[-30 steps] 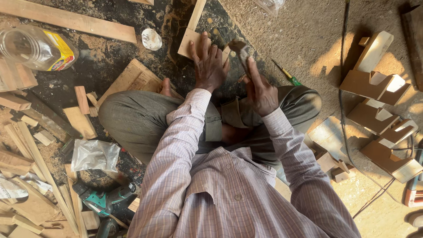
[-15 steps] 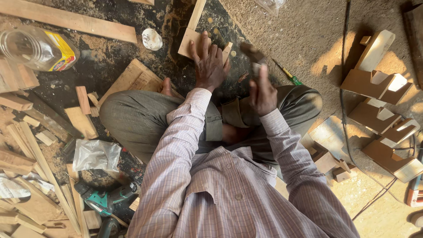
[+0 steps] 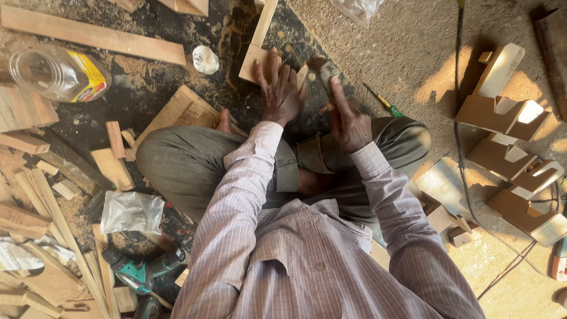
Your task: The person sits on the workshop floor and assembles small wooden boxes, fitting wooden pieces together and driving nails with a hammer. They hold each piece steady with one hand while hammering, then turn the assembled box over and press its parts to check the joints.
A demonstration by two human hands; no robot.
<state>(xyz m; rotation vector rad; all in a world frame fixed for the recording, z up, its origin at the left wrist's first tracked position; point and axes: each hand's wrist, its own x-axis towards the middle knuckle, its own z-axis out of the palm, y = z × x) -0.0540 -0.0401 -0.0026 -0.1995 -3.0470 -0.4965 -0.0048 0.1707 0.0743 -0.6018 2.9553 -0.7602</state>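
A: Wood piece (image 3: 255, 64) at 12 o'clock on floor (image 3: 378, 53). Left hand (image 3: 279, 94) flat on it, fingers spread, gripping nothing, just pressing.
B: Right hand (image 3: 348, 121) at 1 o'clock?
A: Closed round small dark tool (image 3: 322, 70), head at piece's edge. Best to keep left palm weight down, fingers clear of tool, short controlled strokes. Both wrists low, elbows tucked over crossed legs.

Seated worker seen from above, legs crossed on a sawdust-strewn floor: the left hand (image 3: 280, 91) lies flat on a wood block (image 3: 255, 64), while the right hand (image 3: 348, 121) grips a small tool (image 3: 322, 68) just right of the block. A clear jar (image 3: 59, 74) lies far left, a green screwdriver (image 3: 385, 105) right of the hands, and a teal drill (image 3: 142, 273) near left.
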